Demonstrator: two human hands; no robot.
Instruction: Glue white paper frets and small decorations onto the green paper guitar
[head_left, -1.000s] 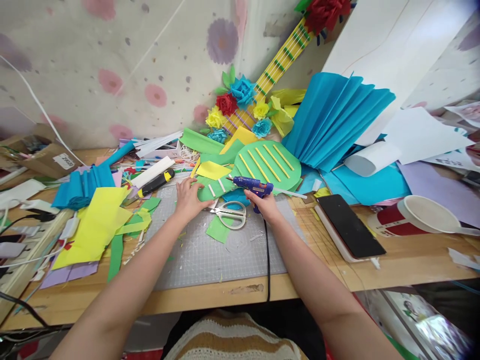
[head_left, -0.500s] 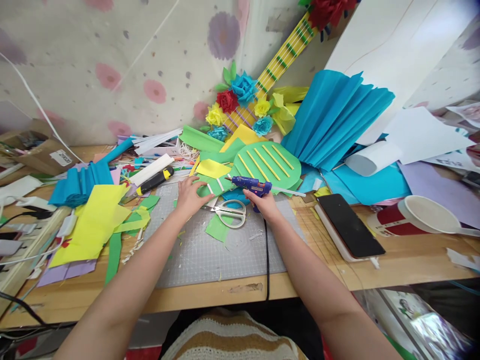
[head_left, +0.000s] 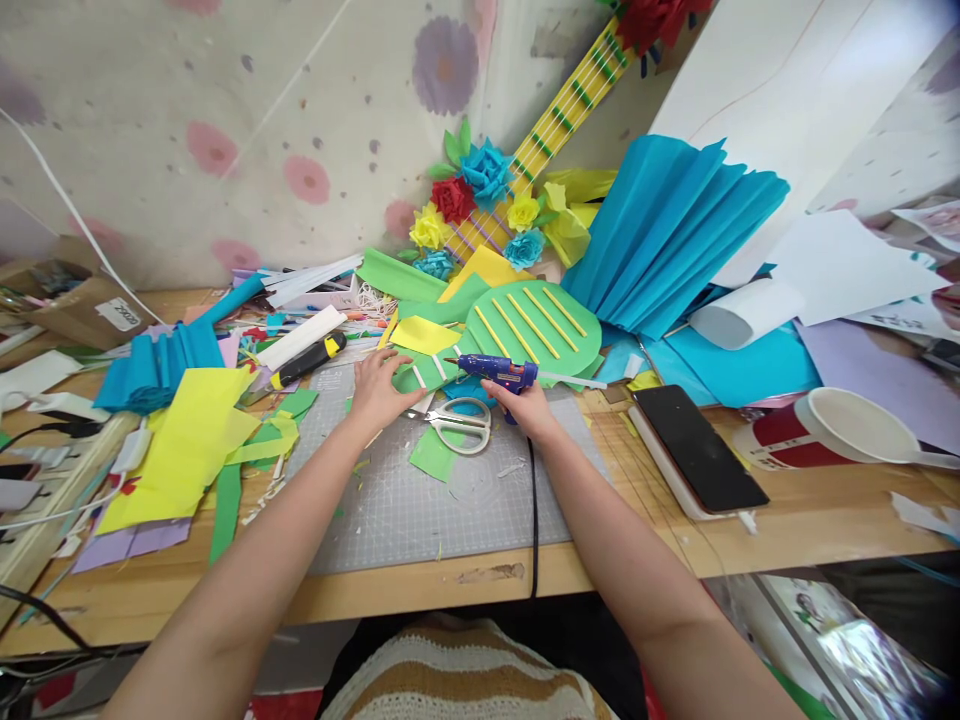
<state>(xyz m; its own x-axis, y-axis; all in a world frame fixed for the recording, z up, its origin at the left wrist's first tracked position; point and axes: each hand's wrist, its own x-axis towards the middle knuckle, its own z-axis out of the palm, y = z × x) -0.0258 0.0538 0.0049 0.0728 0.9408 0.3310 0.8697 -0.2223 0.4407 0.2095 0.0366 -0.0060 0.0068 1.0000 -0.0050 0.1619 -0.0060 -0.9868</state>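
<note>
Both forearms reach forward from the near edge of the table (head_left: pixel 360 592). The left hand (head_left: pixel 380 388) lies palm down at the narrow end of the green guitar (head_left: pixel 532 325), its thumb and curved fingers spread to either side of it; whether it grips or only steadies cannot be told. The right hand (head_left: pixel 523 408) is wrapped around the handle of the glue gun (head_left: pixel 495 371), whose nozzle points left, over or near the guitar's neck. The guitar lies beyond the scissors (head_left: pixel 463 425), at the far part of the mat (head_left: pixel 450 520), its round body to the right.

Counted: one glue gun, one pair of scissors, one cutter (head_left: pixel 309 360), one phone (head_left: pixel 701 450) and one cup (head_left: pixel 829 430). Four yellow strips (head_left: pixel 542 324) cross the guitar's body, and at least two white strips (head_left: pixel 418 377) lie on its neck. Six flowers cluster on the lower part of the yellow guitar (head_left: pixel 574 105): three blue, two yellow, one red.

A larger red flower (head_left: pixel 660 22) is cut off by the top edge. The left hand covers the neck's tip, the scissors' blade tips are hard to make out, and the gun's trigger is hidden by the fingers.
</note>
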